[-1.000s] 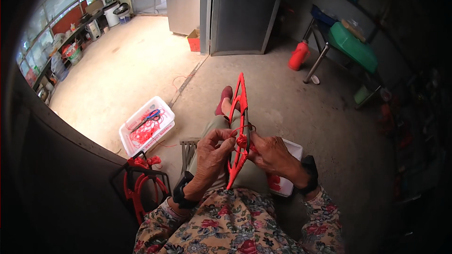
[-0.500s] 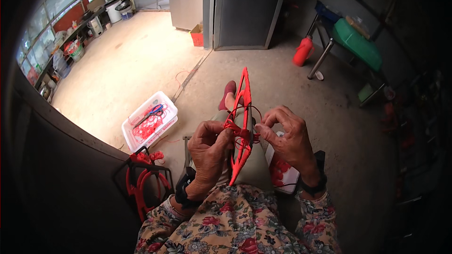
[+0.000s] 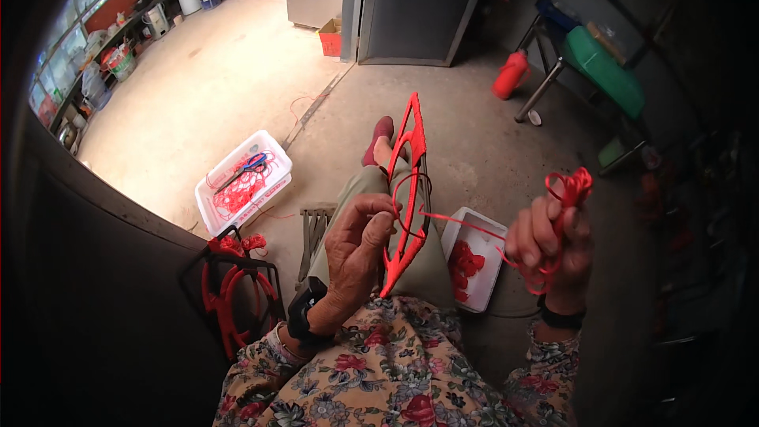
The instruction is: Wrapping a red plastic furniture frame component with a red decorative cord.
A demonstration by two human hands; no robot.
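Observation:
My left hand (image 3: 356,245) is closed, thumb and fingers pinching the middle of a red-wrapped frame (image 3: 417,142). The frame stands nearly edge-on above my lap, its outline long and pointed, with a thin dark wire loop round its middle. Out to the right, my right hand (image 3: 551,241) is closed round a looped bundle of red cord (image 3: 571,186), whose loops stick out above the fingers. From the frame a red strand (image 3: 466,224) stretches across to this hand. My left fingers hide where the strand meets the frame.
A white tray (image 3: 500,269) with red pieces lies by my right leg. At left, another white tray (image 3: 278,170) holds tangled red cord and blue-handled scissors (image 3: 251,164). Black-and-red frames (image 3: 217,300) lean near my left elbow. A red flask (image 3: 511,75) stands far right.
My right hand has moved away from the frame to the right, and the cord bundle now shows in it with a strand drawn out. My left hand stays at the frame.

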